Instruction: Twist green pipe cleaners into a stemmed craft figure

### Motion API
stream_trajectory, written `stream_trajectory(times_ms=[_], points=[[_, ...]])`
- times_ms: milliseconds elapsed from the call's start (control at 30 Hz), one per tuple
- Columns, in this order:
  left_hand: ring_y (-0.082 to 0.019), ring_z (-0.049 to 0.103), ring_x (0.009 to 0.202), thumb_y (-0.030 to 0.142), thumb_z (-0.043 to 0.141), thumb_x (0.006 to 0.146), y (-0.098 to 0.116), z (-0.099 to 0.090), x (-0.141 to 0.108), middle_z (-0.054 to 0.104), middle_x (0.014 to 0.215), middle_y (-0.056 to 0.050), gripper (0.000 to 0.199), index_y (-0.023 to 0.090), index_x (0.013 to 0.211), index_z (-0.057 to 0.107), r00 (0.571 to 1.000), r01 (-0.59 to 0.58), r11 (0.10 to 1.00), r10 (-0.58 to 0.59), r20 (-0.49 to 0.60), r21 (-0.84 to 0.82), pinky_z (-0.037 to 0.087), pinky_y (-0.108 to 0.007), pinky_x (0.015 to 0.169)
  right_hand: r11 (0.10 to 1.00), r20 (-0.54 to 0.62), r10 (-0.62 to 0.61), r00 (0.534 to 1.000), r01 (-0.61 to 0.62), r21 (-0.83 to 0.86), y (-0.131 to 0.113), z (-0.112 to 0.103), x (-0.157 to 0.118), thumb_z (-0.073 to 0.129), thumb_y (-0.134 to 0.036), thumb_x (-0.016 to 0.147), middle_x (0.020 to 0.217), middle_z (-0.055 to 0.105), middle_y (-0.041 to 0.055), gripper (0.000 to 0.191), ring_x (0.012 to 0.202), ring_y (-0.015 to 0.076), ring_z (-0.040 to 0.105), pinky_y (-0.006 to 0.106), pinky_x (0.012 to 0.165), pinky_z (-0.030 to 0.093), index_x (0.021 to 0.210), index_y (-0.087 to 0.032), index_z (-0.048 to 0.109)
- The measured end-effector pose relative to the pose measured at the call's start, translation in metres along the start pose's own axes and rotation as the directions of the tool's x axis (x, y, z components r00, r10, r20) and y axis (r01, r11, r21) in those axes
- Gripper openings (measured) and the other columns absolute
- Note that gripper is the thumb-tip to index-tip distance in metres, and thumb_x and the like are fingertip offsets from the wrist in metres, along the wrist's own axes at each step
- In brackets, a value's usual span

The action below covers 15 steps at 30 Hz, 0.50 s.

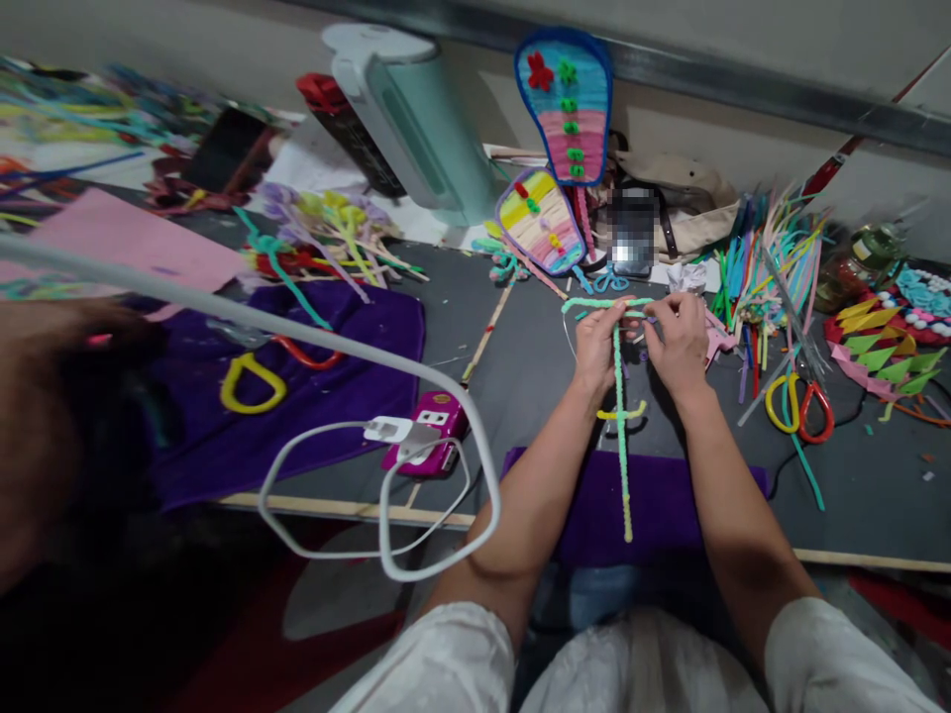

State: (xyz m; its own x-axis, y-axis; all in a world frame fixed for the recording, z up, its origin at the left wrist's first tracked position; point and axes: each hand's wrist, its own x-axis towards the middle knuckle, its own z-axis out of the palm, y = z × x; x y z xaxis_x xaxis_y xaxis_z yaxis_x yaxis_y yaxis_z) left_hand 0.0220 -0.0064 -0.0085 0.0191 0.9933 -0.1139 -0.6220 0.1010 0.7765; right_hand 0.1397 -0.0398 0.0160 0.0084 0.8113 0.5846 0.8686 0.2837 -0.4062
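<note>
Head view: holds a mint-green chenille T-piece (621,406) just above the table (490,342), in front of the body. Pinches the joint with the left hand (596,352), thumb and fingers pressed together; with the right hand (684,342), seems to pinch the crosspiece near its right end, fingertips bunched. Points the long stem back toward the body, yellowish at the tip.

Looks partway along: has a fuzzy-covered stem and a crosspiece over its top. Cannot tell how firmly joined; hidden behind fingers. Shows a thin pale wire (566,332) looping loose by the crosspiece's left end, so reads as unfinished there. Includes a curved yellow piece (637,409) under the stem, apparently unattached.

Shows, at the rear, a blue-rimmed paddle (531,94) and a smaller purple-rimmed paddle (539,223), both seemingly complete.

On the dark grey table: purple cloth (371,327) to the left, magenta power strip (450,411) near the front edge, yellow-and-red scissors (797,396) and bundled chenille stems (773,238) to the right, beige bag (702,203) and pale green pitcher (438,129) behind. Backs onto a plain wall (802,50). Catches another person's blurred hand (45,366) at far left, along with a white cable (494,485) crossing close to the camera.
</note>
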Motion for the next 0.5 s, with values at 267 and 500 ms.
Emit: stream_trajectory(times_ms=[267, 500], points=[[-0.016, 0.072, 0.073, 0.034, 0.078, 0.074, 0.0009, -0.0003, -0.0005, 0.075, 0.077, -0.006, 0.022, 0.015, 0.085, 0.076, 0.999, 0.047, 0.999, -0.047, 0.028, -0.014, 0.055, -0.023, 0.06, 0.999, -0.004, 0.023, 1.0, -0.023, 0.043, -0.0013, -0.0019, -0.0002, 0.048, -0.022, 0.094, 0.095, 0.054, 0.0071, 0.019, 0.092, 0.0215, 0.053, 0.034, 0.082, 0.044, 0.091, -0.022, 0.066], [-0.015, 0.072, 0.072, 0.031, 0.074, 0.079, 0.0037, -0.0001, -0.0014, 0.075, 0.081, -0.009, 0.019, 0.013, 0.087, 0.075, 0.996, 0.087, 0.996, -0.086, 0.038, -0.032, 0.056, -0.022, 0.064, 0.895, -0.01, 0.238, 0.971, -0.215, 0.391, 0.0044, -0.0011, 0.0063, 0.054, -0.031, 0.089, 0.082, 0.058, 0.0015, 0.012, 0.08, 0.0163, 0.055, 0.029, 0.073, 0.048, 0.08, -0.022, 0.055]])
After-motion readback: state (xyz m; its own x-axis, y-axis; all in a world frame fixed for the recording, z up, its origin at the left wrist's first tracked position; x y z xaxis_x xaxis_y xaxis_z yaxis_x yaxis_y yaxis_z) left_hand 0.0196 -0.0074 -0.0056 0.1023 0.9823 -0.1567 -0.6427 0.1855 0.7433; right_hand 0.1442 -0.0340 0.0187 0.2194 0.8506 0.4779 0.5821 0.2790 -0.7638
